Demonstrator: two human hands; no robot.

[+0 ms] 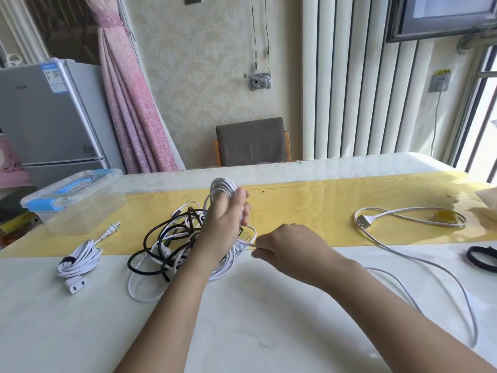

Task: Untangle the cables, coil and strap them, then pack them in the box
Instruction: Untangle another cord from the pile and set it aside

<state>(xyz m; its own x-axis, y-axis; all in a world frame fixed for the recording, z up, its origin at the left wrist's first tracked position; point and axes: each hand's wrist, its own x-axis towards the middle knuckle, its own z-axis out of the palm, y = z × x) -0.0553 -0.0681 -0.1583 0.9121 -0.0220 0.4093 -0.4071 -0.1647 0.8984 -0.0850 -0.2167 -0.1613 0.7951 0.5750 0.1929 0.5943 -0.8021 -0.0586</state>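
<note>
Far to the left of the tangle (172, 238), the clear box (72, 203) sits with its lid on. A strapped white coil (79, 261) lies on the tabletop (269, 319) between the box and the tangle. The tangle is a heap of black and white cables lying over one another.

Just above its right edge, the left hand (228, 219) curls round a small bundle of white loops (223, 187) and holds it clear of the surface. Just right of the tangle, the right hand (290, 249) pinches a white strand (254, 244) that runs back toward the left hand. The hands are close together but not touching, and each is clamped on white cable.

I cannot tell if the strand is free of the heap. If it is threaded through, a firm pull could tighten a knot or drag the whole tangle along.

Only fingers hold the loops, so a slack grip would likely let them spring open.

Well to the right of the tangle, a loose white cable (403, 219) sprawls, and its slack near the right forearm could snag. The black strap (481, 258) lies farthest right of the tangle, so fetching it probably means freeing one hand.
</note>
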